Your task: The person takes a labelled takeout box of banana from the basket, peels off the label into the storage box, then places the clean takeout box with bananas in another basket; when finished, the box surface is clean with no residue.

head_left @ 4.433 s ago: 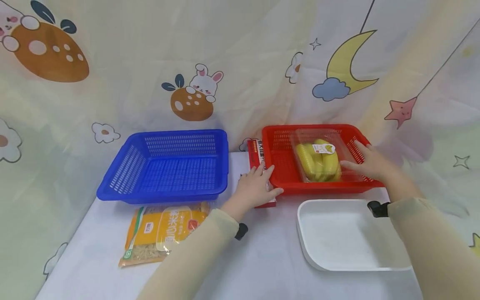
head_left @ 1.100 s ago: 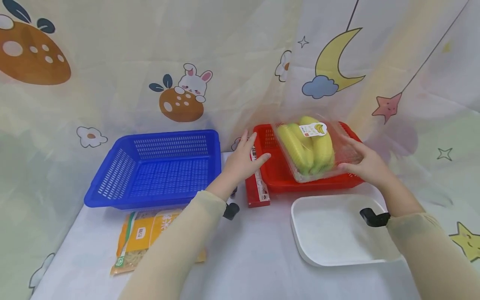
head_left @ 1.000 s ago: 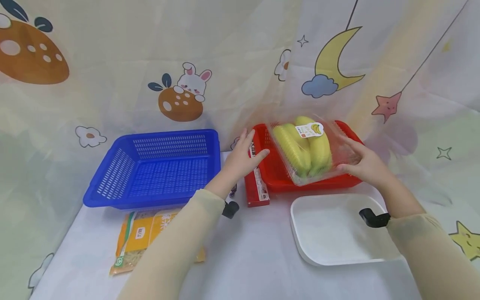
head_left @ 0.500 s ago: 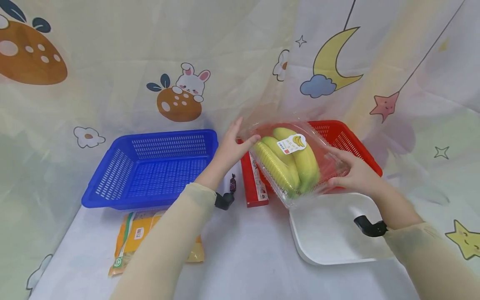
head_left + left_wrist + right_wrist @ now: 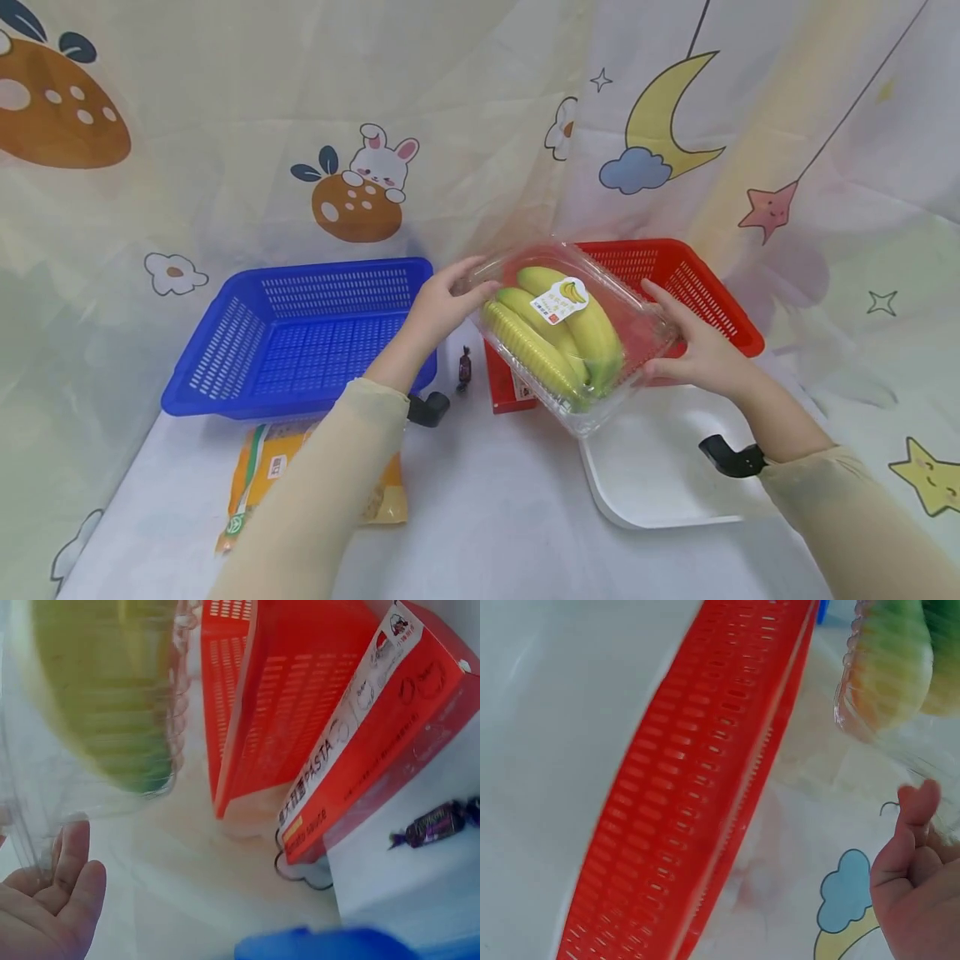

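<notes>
Left fingers: the left hand (image 5: 442, 304) pinches the near-left edge, thumb on one side and fingers on the other.
Right fingers: the right hand (image 5: 697, 350) grips the opposite edge, thumb and fingers apart around the rim.
Banana pack: the clear plastic box (image 5: 636, 321) is between the two sets of fingers, held up and tilted, its lower corner toward the person.
Inside it: yellow bananas (image 5: 600, 337) with greenish ends, beneath a white label (image 5: 560, 301).
Red basket: behind and below the pack, the red basket (image 5: 708, 287) reaches past the right fingertips.
White tray: nearer the person than the right fingers, the white tray (image 5: 667, 479) is partly covered by the pack.
Pasta box: below the left fingertips and to their right, the red carton (image 5: 375, 735) reads "PASTA".
Candy: the dark wrapped candy (image 5: 465, 369) lies below the left fingers, beside the carton.
Blue basket: the blue basket (image 5: 322, 354) stands left of the left fingers.
Yellow bag: farther from them, toward the person, the yellow bag (image 5: 281, 467) is partly hidden by the left sleeve (image 5: 330, 492).
</notes>
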Demonstrator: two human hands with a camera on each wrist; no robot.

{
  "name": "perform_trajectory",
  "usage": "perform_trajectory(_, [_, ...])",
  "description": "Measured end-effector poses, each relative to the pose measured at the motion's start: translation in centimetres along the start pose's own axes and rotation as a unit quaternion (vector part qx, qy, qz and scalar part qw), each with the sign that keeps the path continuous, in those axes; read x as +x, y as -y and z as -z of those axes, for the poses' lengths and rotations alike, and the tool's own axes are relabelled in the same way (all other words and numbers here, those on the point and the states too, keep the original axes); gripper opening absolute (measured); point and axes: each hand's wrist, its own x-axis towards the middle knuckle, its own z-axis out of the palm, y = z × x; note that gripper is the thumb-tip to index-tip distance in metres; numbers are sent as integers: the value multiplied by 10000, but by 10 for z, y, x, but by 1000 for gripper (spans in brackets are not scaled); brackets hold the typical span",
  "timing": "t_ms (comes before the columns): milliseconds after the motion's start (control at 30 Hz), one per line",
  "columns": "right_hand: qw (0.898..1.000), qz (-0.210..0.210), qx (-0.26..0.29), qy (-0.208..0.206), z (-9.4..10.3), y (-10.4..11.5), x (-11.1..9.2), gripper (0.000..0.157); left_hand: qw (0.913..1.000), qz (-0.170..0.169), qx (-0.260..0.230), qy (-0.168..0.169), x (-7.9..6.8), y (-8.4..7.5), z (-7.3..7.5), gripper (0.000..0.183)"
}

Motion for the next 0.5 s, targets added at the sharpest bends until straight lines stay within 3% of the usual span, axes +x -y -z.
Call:
perform_trajectory(200, [9986,374,282,-227,-7,-4,1,93,9995,117,198,226,-13,8,12,54])
perform_trajectory(500, [9956,4,903,-260,-15,-2,1,59,9963,-125,584,618,-40,9,30,55])
